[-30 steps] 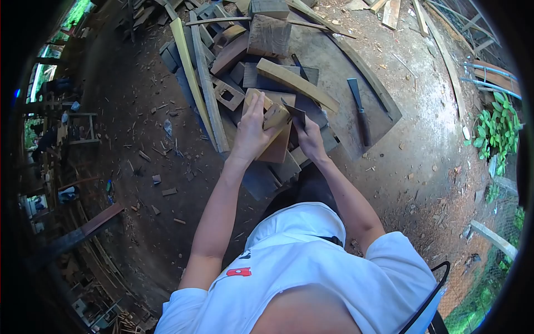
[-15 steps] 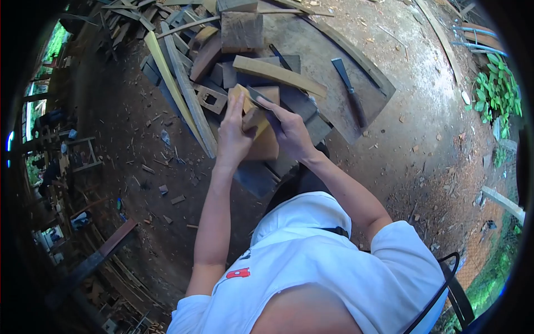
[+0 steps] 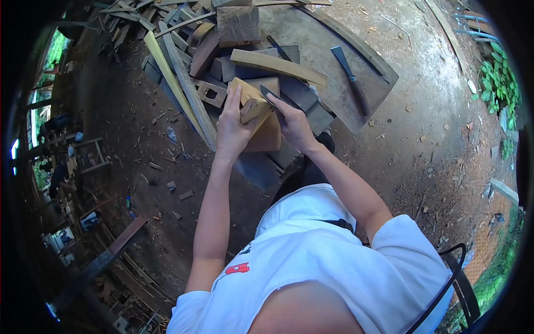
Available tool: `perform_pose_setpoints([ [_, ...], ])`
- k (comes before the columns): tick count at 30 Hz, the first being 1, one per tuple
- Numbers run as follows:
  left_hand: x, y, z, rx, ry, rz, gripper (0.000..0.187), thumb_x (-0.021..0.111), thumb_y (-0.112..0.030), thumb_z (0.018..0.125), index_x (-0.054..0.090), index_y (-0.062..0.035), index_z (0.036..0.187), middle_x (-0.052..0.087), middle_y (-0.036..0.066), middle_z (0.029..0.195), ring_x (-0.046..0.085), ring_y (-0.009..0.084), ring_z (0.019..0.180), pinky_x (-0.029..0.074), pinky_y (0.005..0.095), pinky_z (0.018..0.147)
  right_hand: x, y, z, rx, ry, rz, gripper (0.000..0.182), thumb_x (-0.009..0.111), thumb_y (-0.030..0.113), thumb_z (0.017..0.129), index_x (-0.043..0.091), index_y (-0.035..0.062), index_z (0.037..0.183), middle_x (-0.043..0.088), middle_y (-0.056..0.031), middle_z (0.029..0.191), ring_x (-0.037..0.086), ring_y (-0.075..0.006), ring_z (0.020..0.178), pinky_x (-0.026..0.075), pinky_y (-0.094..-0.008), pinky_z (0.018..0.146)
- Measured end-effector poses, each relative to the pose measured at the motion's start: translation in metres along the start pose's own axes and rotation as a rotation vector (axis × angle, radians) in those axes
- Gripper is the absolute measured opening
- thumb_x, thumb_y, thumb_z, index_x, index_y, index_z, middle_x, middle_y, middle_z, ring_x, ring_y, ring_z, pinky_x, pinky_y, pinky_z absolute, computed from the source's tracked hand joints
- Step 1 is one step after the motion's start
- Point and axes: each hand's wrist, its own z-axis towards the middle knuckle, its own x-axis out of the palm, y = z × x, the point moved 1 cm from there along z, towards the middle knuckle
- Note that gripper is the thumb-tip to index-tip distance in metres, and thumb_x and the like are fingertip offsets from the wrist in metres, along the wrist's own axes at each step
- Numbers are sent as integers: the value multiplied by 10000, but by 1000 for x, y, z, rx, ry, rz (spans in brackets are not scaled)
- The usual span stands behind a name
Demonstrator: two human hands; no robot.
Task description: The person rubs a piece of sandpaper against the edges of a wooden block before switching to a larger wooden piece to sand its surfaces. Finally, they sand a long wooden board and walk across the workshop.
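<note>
A pale yellowish wood block [image 3: 262, 117] with a notched, rough-cut end is held at a tilt above a larger squared wood block [image 3: 270, 142]. My left hand [image 3: 233, 129] is closed around its left side, the fingers stretched along it toward the far end. In my right hand [image 3: 297, 129] is a dark flat-bladed tool [image 3: 268, 92], its tip pointing up and left beside the block's right edge. My palm hides the rest of that tool, so I cannot tell its exact kind. Just beyond both hands lies a long curved wood piece [image 3: 278, 68].
A chisel [image 3: 350, 80] with a dark handle lies on the board [image 3: 328, 103] at the right. Another dark tool [image 3: 278, 48] rests among stacked offcuts. A heavy block [image 3: 238, 26] stands at the back, long strips [image 3: 175, 89] lean at the left, and scraps litter the dirt floor [image 3: 167, 206].
The held block has turned, showing more of its notched face. My right hand and the dark blade have shifted slightly right, away from my left fingers. The whole view has shifted a little.
</note>
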Motion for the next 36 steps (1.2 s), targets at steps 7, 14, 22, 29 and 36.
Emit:
perform_pose_setpoints([
  [7, -1, 5, 3, -31, 38, -131, 843, 748, 8, 682, 368, -14, 1434, 421, 258, 1428, 460, 386, 1287, 420, 409, 1050, -10, 46, 6, -123, -13, 8, 591, 548, -103, 763, 504, 42, 1335, 597, -222, 1227, 599, -353, 1122, 493, -393, 962],
  [14, 1, 14, 8, 53, 0, -54, 830, 735, 0, 688, 364, 3, 1430, 421, 260, 1428, 462, 376, 1289, 424, 399, 1047, 0, -21, 7, 117, 131, -124, 530, 531, -105, 836, 520, 75, 1334, 612, -207, 1214, 607, -363, 1108, 498, -382, 930],
  [22, 1, 7, 2, 31, -13, -45, 794, 728, -6, 696, 387, 7, 1413, 414, 262, 1433, 433, 391, 1307, 396, 400, 1070, -5, -12, 7, 189, 143, -70, 476, 538, -74, 859, 541, 80, 1309, 631, -195, 1183, 626, -357, 1071, 503, -387, 896],
  [29, -2, -1, 2, -33, -22, -80, 807, 755, -14, 679, 404, -5, 1406, 442, 249, 1415, 478, 394, 1268, 426, 403, 1041, -14, 44, 9, -123, -29, -26, 510, 555, -96, 829, 540, 71, 1311, 611, -193, 1225, 611, -352, 1105, 494, -382, 946],
  [36, 0, 4, 4, -16, -44, -110, 778, 729, -17, 701, 406, -10, 1409, 428, 245, 1430, 462, 380, 1290, 412, 393, 1055, -14, 57, 16, -118, 33, -132, 590, 564, -124, 763, 515, 42, 1327, 602, -201, 1241, 586, -351, 1143, 490, -393, 977],
])
